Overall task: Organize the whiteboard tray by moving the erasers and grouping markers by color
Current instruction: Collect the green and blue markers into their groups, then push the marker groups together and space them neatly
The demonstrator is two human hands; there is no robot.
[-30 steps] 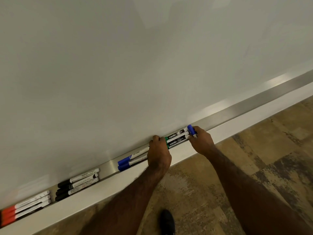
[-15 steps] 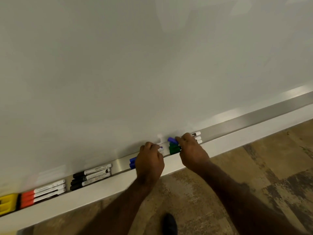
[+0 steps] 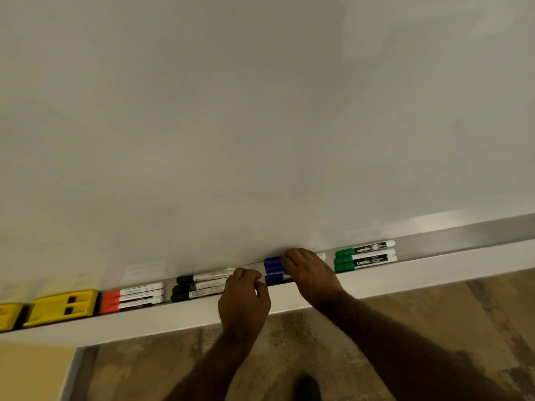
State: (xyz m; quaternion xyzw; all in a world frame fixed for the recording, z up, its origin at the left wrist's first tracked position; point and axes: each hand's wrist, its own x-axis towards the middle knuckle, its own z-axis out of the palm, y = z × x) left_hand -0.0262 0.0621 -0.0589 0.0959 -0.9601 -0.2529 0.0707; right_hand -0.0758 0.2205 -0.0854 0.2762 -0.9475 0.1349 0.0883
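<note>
A metal tray point(image 3: 463, 240) runs along the foot of the whiteboard. From left to right it holds two yellow erasers point(image 3: 62, 306), three red markers point(image 3: 131, 298), three black markers point(image 3: 199, 285), blue markers point(image 3: 273, 269) and three green markers point(image 3: 365, 256). My right hand point(image 3: 311, 274) lies flat across the barrels of the blue markers, fingers stretched toward the board, and hides most of them. My left hand point(image 3: 246, 299) has its fingers curled, with the fingertips at the cap end of the front blue marker. I see nothing held in it.
The whiteboard point(image 3: 260, 111) fills the upper view. A white ledge point(image 3: 434, 270) fronts the tray. Right of the green markers the tray is bare metal. Below are a mottled brown floor, my dark shoe point(image 3: 307, 386) and a yellow panel point(image 3: 29, 371) at the lower left.
My right hand carried a blue marker leftward from beside the green ones and laid it with the blue group. The view shifted left, bringing the yellow erasers into sight.
</note>
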